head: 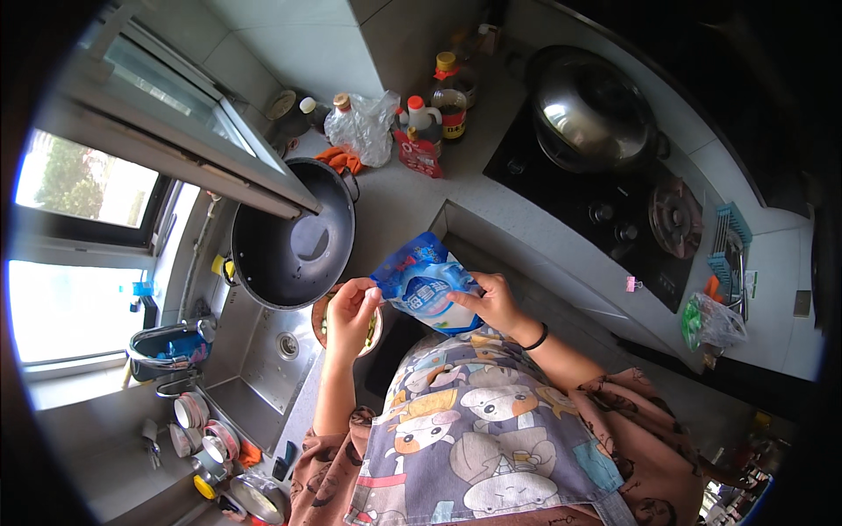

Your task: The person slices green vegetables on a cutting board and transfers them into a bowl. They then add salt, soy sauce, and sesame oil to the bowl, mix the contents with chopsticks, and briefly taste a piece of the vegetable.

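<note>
A blue and white plastic pouch (pixel 431 289) bearing writing is held between my two hands, in front of my apron. My left hand (pixel 354 309) pinches the pouch's left upper corner between thumb and fingertips. On the other side, my right hand (pixel 496 302) grips the pouch's right edge, the thumb lying on its front. Behind my left wrist, partly hidden by it, is a bowl (pixel 375 345) holding pale and green chopped pieces. A dark wok (pixel 289 246) stands beyond my left hand, at the sink's edge.
An open window sash (pixel 197 144) juts over the wok. Several bottles (pixel 450 108) and a red pouch (pixel 419 154) stand on the back counter. A lidded pan (pixel 595 108) sits on the black gas hob (pixel 559 191). The steel sink (pixel 263 375) is at left, near stacked bowls (pixel 191 411).
</note>
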A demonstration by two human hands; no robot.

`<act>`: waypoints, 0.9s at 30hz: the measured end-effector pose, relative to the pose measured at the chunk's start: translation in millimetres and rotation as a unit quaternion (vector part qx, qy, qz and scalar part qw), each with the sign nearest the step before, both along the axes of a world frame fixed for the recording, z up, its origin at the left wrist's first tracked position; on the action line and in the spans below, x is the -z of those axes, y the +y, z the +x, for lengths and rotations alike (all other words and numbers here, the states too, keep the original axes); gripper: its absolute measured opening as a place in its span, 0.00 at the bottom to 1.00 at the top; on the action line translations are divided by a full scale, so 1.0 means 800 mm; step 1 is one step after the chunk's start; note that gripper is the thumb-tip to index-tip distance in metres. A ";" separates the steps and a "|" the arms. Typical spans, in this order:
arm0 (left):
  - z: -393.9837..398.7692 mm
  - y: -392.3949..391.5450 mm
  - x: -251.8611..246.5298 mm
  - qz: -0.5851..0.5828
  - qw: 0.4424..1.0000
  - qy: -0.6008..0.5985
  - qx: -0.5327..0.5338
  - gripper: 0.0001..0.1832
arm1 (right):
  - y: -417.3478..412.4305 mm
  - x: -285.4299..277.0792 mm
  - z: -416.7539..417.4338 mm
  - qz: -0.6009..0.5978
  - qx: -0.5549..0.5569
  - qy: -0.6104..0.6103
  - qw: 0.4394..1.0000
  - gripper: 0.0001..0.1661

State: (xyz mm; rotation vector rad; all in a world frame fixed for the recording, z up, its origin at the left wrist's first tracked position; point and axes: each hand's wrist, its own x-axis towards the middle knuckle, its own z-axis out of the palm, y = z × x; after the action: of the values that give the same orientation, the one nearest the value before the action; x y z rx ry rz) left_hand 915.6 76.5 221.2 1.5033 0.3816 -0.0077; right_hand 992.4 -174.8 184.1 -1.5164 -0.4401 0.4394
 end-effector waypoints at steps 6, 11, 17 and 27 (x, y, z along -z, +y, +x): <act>0.031 -0.020 -0.009 -0.016 0.994 -0.099 0.038 0.18 | -0.020 0.007 0.032 0.033 0.009 -0.017 0.999 0.13; 0.039 -0.021 -0.016 0.056 0.984 -0.078 -0.153 0.21 | -0.012 0.027 0.063 0.000 0.049 -0.028 0.998 0.16; -0.033 0.065 0.014 0.210 0.912 -0.046 -0.348 0.17 | 0.065 0.106 0.139 -0.076 0.183 -0.176 0.964 0.19; -0.194 0.204 0.079 0.380 0.769 0.076 -0.509 0.10 | 0.171 0.191 0.223 -0.024 0.168 -0.199 0.965 0.20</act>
State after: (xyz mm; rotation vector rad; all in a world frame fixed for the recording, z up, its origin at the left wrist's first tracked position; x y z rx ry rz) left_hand 760.5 240.0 158.1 1.8905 1.4299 1.0033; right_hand 1170.8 -37.7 31.6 -1.6918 -0.4728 -0.1281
